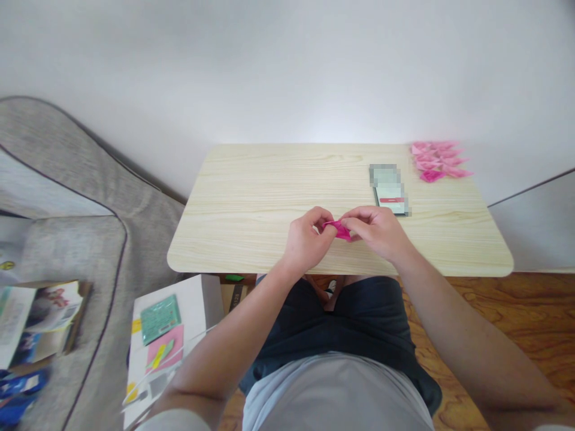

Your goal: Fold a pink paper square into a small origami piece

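A small folded piece of pink paper (340, 230) is pinched between both my hands just above the light wooden table (251, 203), near its front edge. My left hand (306, 238) curls its fingers round the paper's left end. My right hand (376, 229) grips the right end with fingers pressed together. Much of the paper is hidden by my fingers.
A phone (390, 193) lies on the table right of centre. Several folded pink paper pieces (438, 159) are piled at the far right corner. A grey sofa (67, 197) stands left; a white box with papers (159, 335) sits on the floor beside my left arm.
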`<state>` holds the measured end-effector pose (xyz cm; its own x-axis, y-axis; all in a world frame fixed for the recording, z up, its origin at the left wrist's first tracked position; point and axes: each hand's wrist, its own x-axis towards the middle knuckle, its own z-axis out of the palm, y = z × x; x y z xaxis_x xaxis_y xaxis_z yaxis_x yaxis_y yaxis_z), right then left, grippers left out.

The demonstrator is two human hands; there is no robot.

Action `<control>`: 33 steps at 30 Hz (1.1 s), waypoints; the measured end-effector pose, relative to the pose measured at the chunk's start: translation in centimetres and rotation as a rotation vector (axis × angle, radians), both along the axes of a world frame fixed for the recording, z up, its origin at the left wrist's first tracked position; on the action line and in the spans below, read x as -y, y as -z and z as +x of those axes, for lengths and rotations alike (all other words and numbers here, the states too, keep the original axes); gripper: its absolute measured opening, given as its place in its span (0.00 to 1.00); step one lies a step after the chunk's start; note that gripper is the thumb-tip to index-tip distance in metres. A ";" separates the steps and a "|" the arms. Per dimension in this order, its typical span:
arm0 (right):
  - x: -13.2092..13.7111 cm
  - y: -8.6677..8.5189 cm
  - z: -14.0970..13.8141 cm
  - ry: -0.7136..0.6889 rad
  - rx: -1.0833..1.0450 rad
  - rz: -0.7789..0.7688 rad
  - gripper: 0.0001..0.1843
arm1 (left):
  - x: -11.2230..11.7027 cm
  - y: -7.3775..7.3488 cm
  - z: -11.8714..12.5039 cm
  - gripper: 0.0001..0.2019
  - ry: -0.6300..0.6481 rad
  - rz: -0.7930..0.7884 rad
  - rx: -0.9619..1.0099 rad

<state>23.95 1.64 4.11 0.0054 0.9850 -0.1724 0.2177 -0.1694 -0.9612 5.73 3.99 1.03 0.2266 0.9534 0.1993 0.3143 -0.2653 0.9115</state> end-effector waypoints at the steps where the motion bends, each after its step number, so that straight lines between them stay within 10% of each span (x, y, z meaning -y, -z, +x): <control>1: -0.2 -0.3 0.4 -0.033 0.023 -0.014 0.10 | -0.1 -0.1 -0.1 0.05 0.022 -0.006 0.002; 8: -0.8 -1.0 1.6 -0.172 -0.039 -0.086 0.11 | -1.2 -0.8 -0.5 0.06 0.150 -0.090 0.083; 16: -0.4 -1.2 1.0 -0.167 0.383 0.219 0.10 | -1.6 -0.1 0.1 0.08 0.173 -0.068 0.053; 24: -0.7 -1.2 1.1 -0.255 0.665 0.192 0.13 | -1.7 -0.2 0.4 0.07 0.176 -0.048 0.020; 33: -0.2 0.0 -0.1 -0.069 0.628 0.236 0.15 | -1.9 0.3 0.3 0.07 0.094 -0.161 -0.075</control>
